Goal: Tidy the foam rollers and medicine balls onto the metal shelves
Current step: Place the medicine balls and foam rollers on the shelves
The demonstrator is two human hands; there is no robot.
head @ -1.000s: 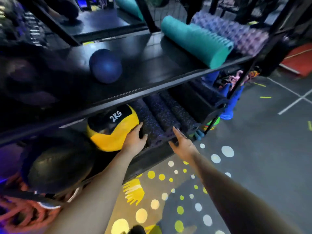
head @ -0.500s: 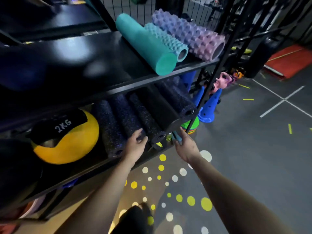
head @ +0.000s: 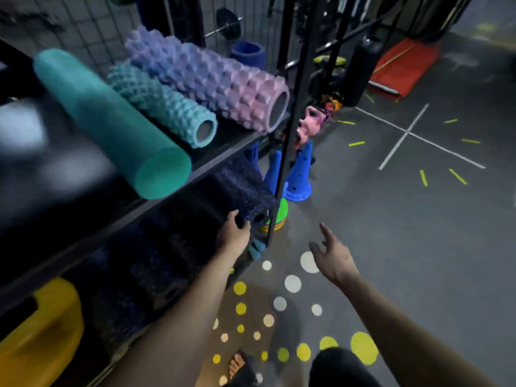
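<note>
On the upper metal shelf (head: 223,152) lie a smooth teal foam roller (head: 111,124), a knobbly teal roller (head: 164,104) and a knobbly purple-pink roller (head: 212,79). Several dark speckled rollers (head: 156,263) lie side by side on the lower shelf. My left hand (head: 233,236) grips the front end of the rightmost speckled roller (head: 245,196) beside the shelf post. My right hand (head: 332,252) hovers over the floor with fingers spread, holding nothing. A yellow medicine ball (head: 39,331) sits at the lower shelf's left end, partly cut off.
The black shelf post (head: 287,135) stands right of my left hand. Blue cones (head: 298,174) and a stack of flat coloured markers (head: 276,219) sit on the floor behind it. Grey floor with yellow and white dots spreads to the right. A red mat (head: 402,65) lies far back.
The view has swung right along the shelves. My left hand moved from the middle speckled rollers to the rightmost one. My right hand left the shelf edge and now hangs free, fingers spread.
</note>
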